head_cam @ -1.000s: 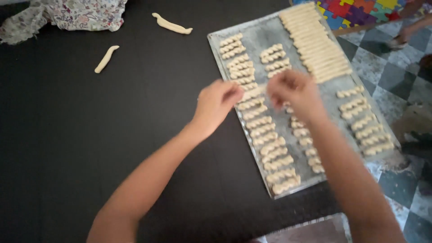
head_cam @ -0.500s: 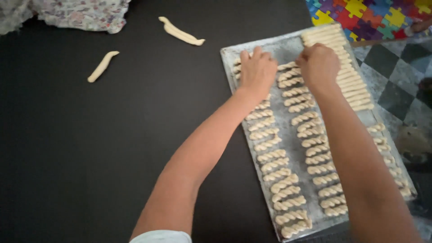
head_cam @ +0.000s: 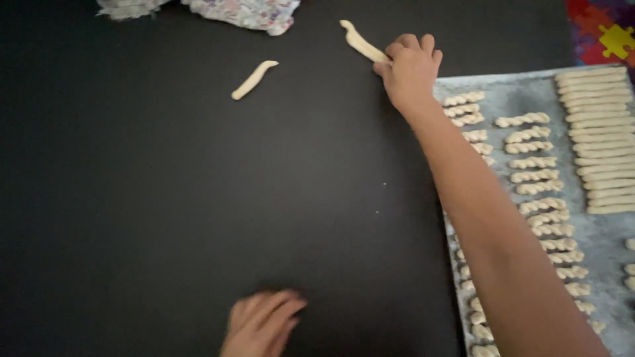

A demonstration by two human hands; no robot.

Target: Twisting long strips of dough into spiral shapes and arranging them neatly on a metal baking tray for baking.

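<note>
Both hands have left the tray: right reaches up-table, left drops low.

The right hand (head_cam: 410, 69), arm outstretched, closes its fingers on the end of a pale curved dough strip (head_cam: 360, 43) on the black tabletop (head_cam: 165, 198). The left hand (head_cam: 261, 324) rests flat, empty and blurred. A second dough strip (head_cam: 254, 79) lies apart; the grey floured baking tray (head_cam: 598, 231) of twisted dough pieces sits right.

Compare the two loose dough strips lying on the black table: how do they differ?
The right dough strip is touched by the right hand at its lower end; the left dough strip lies alone, apart from both hands. The right one slants down to the right, the left one down to the left. Both are pale, untwisted and slightly curved.
</note>
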